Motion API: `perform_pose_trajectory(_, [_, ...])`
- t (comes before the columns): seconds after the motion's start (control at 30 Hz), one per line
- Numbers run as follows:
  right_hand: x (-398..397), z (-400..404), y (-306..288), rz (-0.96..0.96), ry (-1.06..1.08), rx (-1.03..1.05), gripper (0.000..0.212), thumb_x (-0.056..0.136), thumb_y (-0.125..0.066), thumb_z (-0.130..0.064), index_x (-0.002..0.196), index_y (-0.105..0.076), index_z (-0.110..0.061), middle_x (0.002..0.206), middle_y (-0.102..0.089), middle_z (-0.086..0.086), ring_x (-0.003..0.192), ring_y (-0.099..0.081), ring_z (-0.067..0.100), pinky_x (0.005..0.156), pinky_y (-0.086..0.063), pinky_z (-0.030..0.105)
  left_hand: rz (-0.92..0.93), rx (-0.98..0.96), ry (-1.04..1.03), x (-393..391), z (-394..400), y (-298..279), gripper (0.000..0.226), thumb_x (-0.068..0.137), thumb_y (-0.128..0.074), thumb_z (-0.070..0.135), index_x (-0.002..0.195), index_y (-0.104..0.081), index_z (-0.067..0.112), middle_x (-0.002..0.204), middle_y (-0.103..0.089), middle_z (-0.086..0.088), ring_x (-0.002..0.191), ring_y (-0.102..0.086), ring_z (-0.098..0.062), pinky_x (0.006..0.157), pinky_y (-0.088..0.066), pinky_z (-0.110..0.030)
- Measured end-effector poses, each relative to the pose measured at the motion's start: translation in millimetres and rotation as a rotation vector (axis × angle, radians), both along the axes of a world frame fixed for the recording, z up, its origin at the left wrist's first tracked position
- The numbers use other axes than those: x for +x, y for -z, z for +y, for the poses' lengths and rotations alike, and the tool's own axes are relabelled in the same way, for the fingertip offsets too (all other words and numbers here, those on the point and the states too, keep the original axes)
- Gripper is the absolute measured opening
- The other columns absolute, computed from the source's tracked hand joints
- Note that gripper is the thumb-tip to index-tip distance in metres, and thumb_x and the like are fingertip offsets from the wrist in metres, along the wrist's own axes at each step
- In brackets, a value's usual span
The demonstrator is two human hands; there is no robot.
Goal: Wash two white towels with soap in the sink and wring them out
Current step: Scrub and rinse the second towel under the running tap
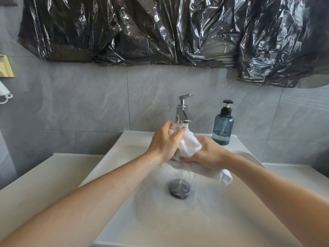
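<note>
Head view: both hands wring a wet white cloth towel [189, 146] over the white ceramic sink [114, 157].
Left hand [164, 141] curls round the towel's upper bunch beneath the chrome faucet [183, 111]; right hand [208, 154] clamps its lower part, one end trailing right. Water drips toward the dark round drain [179, 188]. A blue pump soap bottle [223, 124] stands on the rim.

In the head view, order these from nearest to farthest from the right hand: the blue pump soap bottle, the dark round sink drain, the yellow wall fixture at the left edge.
From the right hand:
1. Blue pump soap bottle, behind it on the sink rim.
2. Dark round sink drain, below in the basin.
3. Yellow wall fixture, far left on the wall.
</note>
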State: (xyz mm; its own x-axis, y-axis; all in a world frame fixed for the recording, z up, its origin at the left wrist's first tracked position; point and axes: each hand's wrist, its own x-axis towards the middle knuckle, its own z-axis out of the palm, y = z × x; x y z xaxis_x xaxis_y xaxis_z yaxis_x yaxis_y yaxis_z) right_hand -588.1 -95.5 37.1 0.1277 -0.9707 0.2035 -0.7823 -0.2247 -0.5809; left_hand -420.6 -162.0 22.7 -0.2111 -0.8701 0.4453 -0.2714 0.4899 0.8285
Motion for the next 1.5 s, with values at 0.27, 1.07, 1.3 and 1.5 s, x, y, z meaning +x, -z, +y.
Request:
perform_pose_trajectory(0.27, [-7.3, -0.8, -0.8, 0.235, 0.056, -0.223, 0.019, 0.079, -0.075, -0.034, 0.084, -0.057, -0.033, 0.071, -0.066, -0.01, 0.07, -0.063, 0.012, 0.059, -0.04, 0.025, -0.057, 0.49, 0.356, 24.1, 7.4, -21.5, 0.048, 0.095, -0.057, 0.065, 0.105, -0.076, 0.022, 0.093, -0.078, -0.009, 0.082, -0.073, -0.019, 0.086, -0.057, -0.036])
perform_pose_trajectory(1.07, [-7.6, 1.7, -2.4, -0.425, -0.06, 0.401, 0.046, 0.074, -0.088, -0.03, 0.116, -0.073, -0.017, 0.107, -0.077, 0.015, 0.102, -0.074, 0.035, 0.098, -0.056, 0.053, 0.298, 0.257, 0.294, 6.2, 0.8, -4.9, 0.057, 0.07, -0.089, 0.034, 0.115, -0.071, 0.004, 0.109, -0.079, -0.016, 0.104, -0.077, -0.032, 0.091, -0.061, -0.045])
perform_pose_trajectory(1.3, [2.1, -4.3, 6.2, -0.435, 0.084, 0.232, 0.034, 0.07, -0.076, -0.006, 0.103, -0.07, -0.011, 0.07, -0.065, 0.007, 0.059, -0.06, 0.022, 0.055, -0.053, 0.035, 0.054, 0.415, 0.36, 25.8, 1.5, -9.4, 0.075, 0.065, -0.083, 0.068, 0.132, -0.064, 0.04, 0.121, -0.077, 0.01, 0.111, -0.074, -0.013, 0.093, -0.061, -0.04])
perform_pose_trajectory(1.5, [9.7, 4.6, -0.8, -0.255, 0.023, 0.201, 0.021, 0.071, -0.078, -0.01, 0.085, -0.065, -0.018, 0.06, -0.057, -0.005, 0.05, -0.051, 0.01, 0.047, -0.044, 0.026, 0.107, 0.346, 0.441, 15.1, 9.7, -7.3, 0.053, 0.08, -0.082, 0.049, 0.105, -0.061, 0.006, 0.099, -0.07, -0.008, 0.093, -0.073, -0.023, 0.083, -0.062, -0.043])
